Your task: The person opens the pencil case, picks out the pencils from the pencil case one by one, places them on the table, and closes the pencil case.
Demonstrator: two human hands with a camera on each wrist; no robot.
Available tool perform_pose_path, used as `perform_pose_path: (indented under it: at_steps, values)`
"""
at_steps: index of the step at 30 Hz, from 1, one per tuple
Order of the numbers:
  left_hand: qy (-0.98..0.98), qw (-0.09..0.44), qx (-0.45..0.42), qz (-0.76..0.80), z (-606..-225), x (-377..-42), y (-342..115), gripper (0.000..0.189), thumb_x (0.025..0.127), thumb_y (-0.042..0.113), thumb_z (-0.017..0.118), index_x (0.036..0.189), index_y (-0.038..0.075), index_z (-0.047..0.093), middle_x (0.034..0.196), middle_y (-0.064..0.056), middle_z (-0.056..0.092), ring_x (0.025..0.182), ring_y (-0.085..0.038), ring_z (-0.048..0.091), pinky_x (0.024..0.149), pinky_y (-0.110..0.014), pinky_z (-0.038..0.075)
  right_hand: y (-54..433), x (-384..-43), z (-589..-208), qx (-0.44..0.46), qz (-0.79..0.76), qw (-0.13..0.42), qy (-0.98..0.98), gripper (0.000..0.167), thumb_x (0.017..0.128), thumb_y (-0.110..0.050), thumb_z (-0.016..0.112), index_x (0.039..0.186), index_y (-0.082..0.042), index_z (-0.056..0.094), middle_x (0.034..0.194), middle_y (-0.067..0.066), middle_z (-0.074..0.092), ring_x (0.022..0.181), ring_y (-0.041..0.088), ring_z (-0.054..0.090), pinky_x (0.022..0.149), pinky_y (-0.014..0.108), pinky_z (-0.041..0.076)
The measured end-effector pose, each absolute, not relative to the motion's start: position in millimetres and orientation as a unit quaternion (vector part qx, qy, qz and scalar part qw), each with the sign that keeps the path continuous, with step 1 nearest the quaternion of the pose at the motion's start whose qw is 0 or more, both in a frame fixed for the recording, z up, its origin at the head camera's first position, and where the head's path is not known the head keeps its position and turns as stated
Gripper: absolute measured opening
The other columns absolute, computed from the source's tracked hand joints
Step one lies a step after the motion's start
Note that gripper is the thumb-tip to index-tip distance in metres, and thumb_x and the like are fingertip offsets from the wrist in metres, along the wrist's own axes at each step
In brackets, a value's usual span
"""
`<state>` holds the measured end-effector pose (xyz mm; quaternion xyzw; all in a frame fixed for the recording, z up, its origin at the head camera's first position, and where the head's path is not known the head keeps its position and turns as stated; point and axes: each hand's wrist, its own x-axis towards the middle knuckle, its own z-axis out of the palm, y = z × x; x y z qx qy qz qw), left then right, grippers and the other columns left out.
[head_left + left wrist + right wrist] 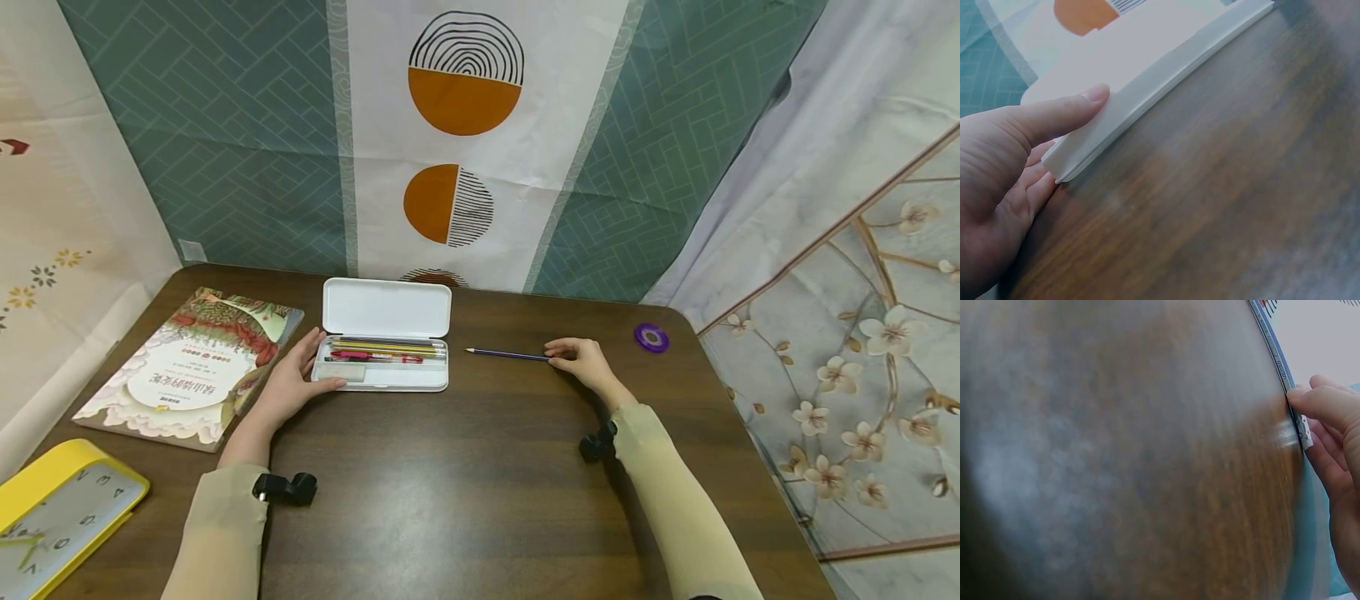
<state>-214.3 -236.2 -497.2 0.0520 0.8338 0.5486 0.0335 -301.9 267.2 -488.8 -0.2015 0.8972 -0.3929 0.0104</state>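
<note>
A white pencil case (pixel 410 380) lies with its lid up at the back of the table. Pencils (pixel 375 343), a red pen (pixel 375 357) and a whitish eraser (pixel 343 372) are inside it. My left hand (pixel 288 385) grips the case's left end; in the left wrist view the thumb presses its rim (pixel 1141 103) and the fingers go behind the corner. To the right of the case, my right hand (pixel 583 364) pinches a dark blue pencil (pixel 504 354) near its blunt end. The sharpened tip points left toward the case. In the right wrist view, thumb and fingers meet on the pencil (pixel 1275 356).
A book (pixel 187 367) lies on the left, beside my left forearm. A yellow-framed clock (pixel 67 508) sits at the near left corner. Far right is a purple round object (pixel 652 337). Patterned cloth (pixel 247 142) hangs behind the wooden table (pixel 450 492).
</note>
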Motion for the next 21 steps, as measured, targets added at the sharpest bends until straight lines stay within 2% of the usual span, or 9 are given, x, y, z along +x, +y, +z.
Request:
perform_pose_path:
  at_steps: [4,11,17,21]
  values:
    - [0.836,0.032,0.053,0.545,-498.6,-215.5,-237.0,0.106,0.083,0.020,0.080,0.157,0.000,0.007,0.160,-0.025,0.019,0.145,-0.045,0.023,0.117,-0.055,0.026,266.6,-301.0,-489.2,-0.194,-0.398,0.009,0.896,0.025,0.088,-0.001,0.070,0.112,0.003,0.071,0.100,0.019,0.074,0.093,0.032,0.071,0.083,0.033,0.060]
    - [0.836,0.026,0.055,0.545,-500.7,-216.8,-237.7,0.106,0.082,0.019,0.080,0.156,0.000,0.007,0.160,-0.025,0.019,0.146,-0.043,0.022,0.118,-0.055,0.025,262.6,-300.0,-485.9,-0.184,-0.402,0.001,0.897,0.025,0.088,-0.004,0.071,0.113,0.001,0.071,0.103,0.017,0.074,0.095,0.032,0.070,0.084,0.041,0.060]
    - [0.838,0.028,0.055,0.542,-500.0,-216.1,-237.5,0.106,0.083,0.021,0.080,0.157,0.000,0.006,0.160,-0.025,0.019,0.146,-0.044,0.022,0.117,-0.055,0.025,246.1,-300.6,-472.7,-0.203,-0.405,-0.026,0.891,0.025,0.087,-0.001,0.070,0.111,0.004,0.070,0.100,0.018,0.074,0.092,0.031,0.071,0.079,0.036,0.061]
    - [0.838,0.031,0.054,0.542,-500.2,-215.3,-237.3,0.106,0.083,0.021,0.080,0.157,0.001,0.006,0.160,-0.025,0.019,0.146,-0.044,0.022,0.117,-0.056,0.025,226.6,-299.6,-463.4,-0.215,-0.411,-0.047,0.884,0.024,0.086,-0.002,0.071,0.110,0.005,0.071,0.099,0.017,0.075,0.090,0.030,0.071,0.079,0.037,0.061]
